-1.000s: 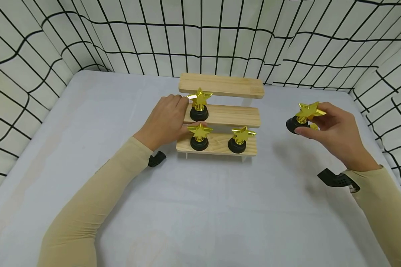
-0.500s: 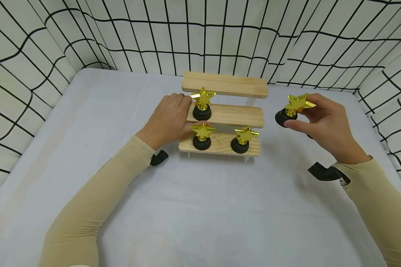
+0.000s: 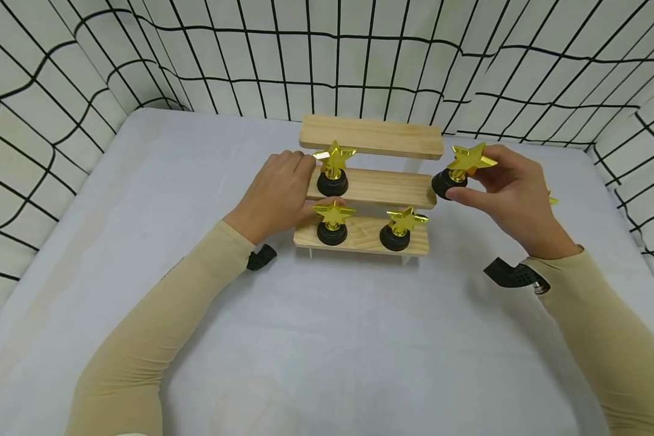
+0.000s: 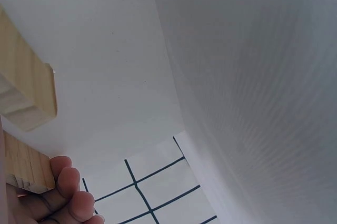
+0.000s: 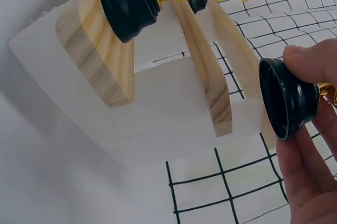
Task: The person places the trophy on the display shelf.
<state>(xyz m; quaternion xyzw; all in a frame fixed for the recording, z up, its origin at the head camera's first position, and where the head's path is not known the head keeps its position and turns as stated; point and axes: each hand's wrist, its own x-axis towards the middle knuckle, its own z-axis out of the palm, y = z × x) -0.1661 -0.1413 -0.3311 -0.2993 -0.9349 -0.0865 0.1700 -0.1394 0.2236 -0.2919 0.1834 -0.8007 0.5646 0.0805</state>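
My left hand (image 3: 278,194) grips the left end of the middle plank of a three-tier wooden display shelf (image 3: 387,186). In the left wrist view its fingertips (image 4: 68,182) curl round the plank's edge. A gold star trophy (image 3: 470,160) with a black round base is pinched in my right hand (image 3: 515,197), tilted, beside the middle tier's right end. The hollow underside of its base (image 5: 287,100) shows in the right wrist view. One star trophy (image 3: 333,166) stands on the middle tier's left. On the lowest tier stand a left trophy (image 3: 332,223) and a right trophy (image 3: 400,229).
The top plank (image 3: 372,136) bears nothing. Behind my right hand a small gold tip (image 3: 553,198) peeks out, the rest hidden. A black wire grid (image 3: 338,60) encloses the back and sides of the white-covered table (image 3: 327,351).
My right hand has carried its trophy leftward and slightly up, towards the right end of the middle tier. The left hand keeps its grip on the shelf.
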